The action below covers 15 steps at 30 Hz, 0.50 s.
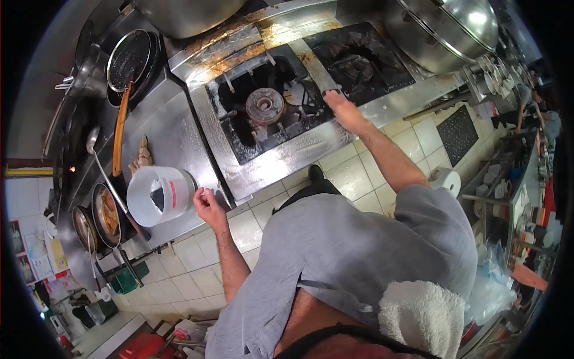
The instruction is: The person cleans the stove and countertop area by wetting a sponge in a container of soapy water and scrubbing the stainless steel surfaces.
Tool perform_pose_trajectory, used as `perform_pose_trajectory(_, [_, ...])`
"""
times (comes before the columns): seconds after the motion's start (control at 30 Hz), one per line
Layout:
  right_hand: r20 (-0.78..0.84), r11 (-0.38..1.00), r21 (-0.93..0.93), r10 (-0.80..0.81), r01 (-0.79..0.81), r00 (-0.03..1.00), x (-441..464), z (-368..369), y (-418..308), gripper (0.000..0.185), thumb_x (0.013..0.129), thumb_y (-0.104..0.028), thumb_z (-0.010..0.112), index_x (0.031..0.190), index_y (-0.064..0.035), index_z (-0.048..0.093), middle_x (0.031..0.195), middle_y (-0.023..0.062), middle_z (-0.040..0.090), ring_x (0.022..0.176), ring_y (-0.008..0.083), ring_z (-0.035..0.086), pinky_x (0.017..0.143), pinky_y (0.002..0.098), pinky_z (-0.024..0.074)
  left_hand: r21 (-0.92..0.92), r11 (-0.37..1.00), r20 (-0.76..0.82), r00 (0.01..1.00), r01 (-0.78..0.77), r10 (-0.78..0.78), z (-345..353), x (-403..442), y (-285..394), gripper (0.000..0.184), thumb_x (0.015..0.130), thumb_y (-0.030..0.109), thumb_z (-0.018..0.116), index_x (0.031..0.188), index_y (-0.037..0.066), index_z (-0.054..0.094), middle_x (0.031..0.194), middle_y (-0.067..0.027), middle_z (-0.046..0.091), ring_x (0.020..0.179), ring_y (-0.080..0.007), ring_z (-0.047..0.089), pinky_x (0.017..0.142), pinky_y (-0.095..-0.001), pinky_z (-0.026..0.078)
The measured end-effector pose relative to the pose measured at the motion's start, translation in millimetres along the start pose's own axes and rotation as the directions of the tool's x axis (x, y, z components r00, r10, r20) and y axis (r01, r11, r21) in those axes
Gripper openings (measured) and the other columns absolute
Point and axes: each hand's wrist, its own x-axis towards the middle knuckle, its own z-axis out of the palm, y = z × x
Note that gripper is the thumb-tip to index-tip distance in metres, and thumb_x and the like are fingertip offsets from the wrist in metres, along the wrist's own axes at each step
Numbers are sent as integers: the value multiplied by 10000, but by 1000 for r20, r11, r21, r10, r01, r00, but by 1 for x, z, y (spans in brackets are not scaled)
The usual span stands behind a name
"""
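The gas stove (299, 146) stands in front of us, its two square burner bays side by side beyond the wet steel front edge. Our right hand (345, 109) reaches over that edge, at the strip between the round left burner (265, 105) and the right burner (357, 67). Its fingers point forward, close together; something dark shows at their tips, but we cannot tell whether the hand grips it. Our left hand (208, 208) is loosely curled just beside a white plastic bucket (142, 194) with a red mark on its wall; we cannot tell whether it touches the bucket or pinches anything.

The bucket sits on the steel counter (170, 128), left of the stove. Near it we see a ladle (93, 142), a pan of orange-brown food (108, 216) and a dark pan (130, 57) with a long wooden handle. Large metal pots stand at the upper left (185, 15) and upper right (439, 39). A white towel (423, 317) lies over our right shoulder.
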Motion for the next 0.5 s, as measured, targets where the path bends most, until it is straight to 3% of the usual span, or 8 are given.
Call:
perform_pose_trajectory(0.03, [-3, 997, -38, -68, 68, 998, -5, 13, 13, 336, 880, -61, 393, 1187, 16, 506, 1287, 216, 467, 1237, 343, 413, 1032, 395, 339, 5, 1000, -65, 998, 3, -2, 5, 4, 0, 203, 903, 161, 568, 1034, 11, 534, 723, 17, 471, 651, -67, 418, 596, -208, 378])
perform_pose_trajectory(0.13, [178, 1000, 2, -31, 31, 983, 8, 12, 31, 386, 892, -64, 394, 1266, 18, 445, 1359, 203, 401, 1286, 323, 361, 1080, 382, 288, 61, 997, -185, 982, 45, -33, 17, 1, -10, 214, 900, 170, 574, 1027, 4, 527, 740, 14, 455, 658, -68, 399, 594, -208, 372])
perform_pose_trajectory(0.2, [88, 995, 30, -98, 95, 991, 58, 31, 58, 397, 916, -111, 370, 1288, 16, 427, 1370, 209, 384, 1299, 322, 337, 1086, 380, 270, 95, 991, -204, 976, 89, -69, 24, -6, -12, 209, 903, 167, 570, 1024, 2, 527, 734, 14, 457, 656, -67, 399, 592, -208, 373])
perform_pose_trajectory(0.27, [139, 957, 261, 94, -128, 986, 124, 29, 56, 415, 947, -183, 326, 1298, 19, 415, 1377, 212, 372, 1311, 321, 311, 1093, 374, 244, 109, 993, -202, 979, 44, -21, 32, -2, -11, 196, 908, 160, 564, 1016, 0, 528, 717, 14, 459, 643, -67, 407, 577, -207, 374])
perform_pose_trajectory(0.33, [201, 974, 208, 44, -87, 979, 172, 29, 66, 444, 963, -236, 290, 1306, 22, 404, 1381, 208, 369, 1318, 320, 294, 1096, 365, 226, 103, 993, -226, 974, 61, -36, 39, 2, -6, 188, 911, 155, 560, 1011, 0, 528, 708, 14, 462, 635, -69, 410, 567, -210, 373])
perform_pose_trajectory(0.43, [207, 959, 260, 62, -116, 976, 177, 29, 69, 442, 962, -234, 290, 1299, 26, 409, 1382, 198, 374, 1315, 321, 300, 1094, 360, 231, 147, 985, -232, 971, 86, -50, 41, 2, -14, 215, 909, 183, 567, 1008, -5, 533, 691, 8, 475, 617, -81, 435, 542, -232, 380])
perform_pose_trajectory(0.47, [105, 936, 336, 79, -110, 991, 158, 52, 82, 404, 941, -177, 329, 1274, 23, 440, 1375, 192, 386, 1305, 313, 324, 1089, 364, 249, 237, 968, -223, 974, 86, -32, 41, 1, -16, 232, 906, 202, 572, 1007, -3, 538, 692, 3, 483, 612, -86, 442, 540, -243, 387])
perform_pose_trajectory(0.5, [113, 970, 230, 47, -72, 992, 133, 40, 72, 391, 925, -140, 345, 1266, 20, 451, 1370, 190, 394, 1298, 312, 338, 1083, 368, 265, 326, 942, -216, 976, 83, -11, 39, 3, -19, 249, 903, 222, 577, 1007, -1, 543, 693, -1, 490, 607, -92, 450, 538, -253, 394])
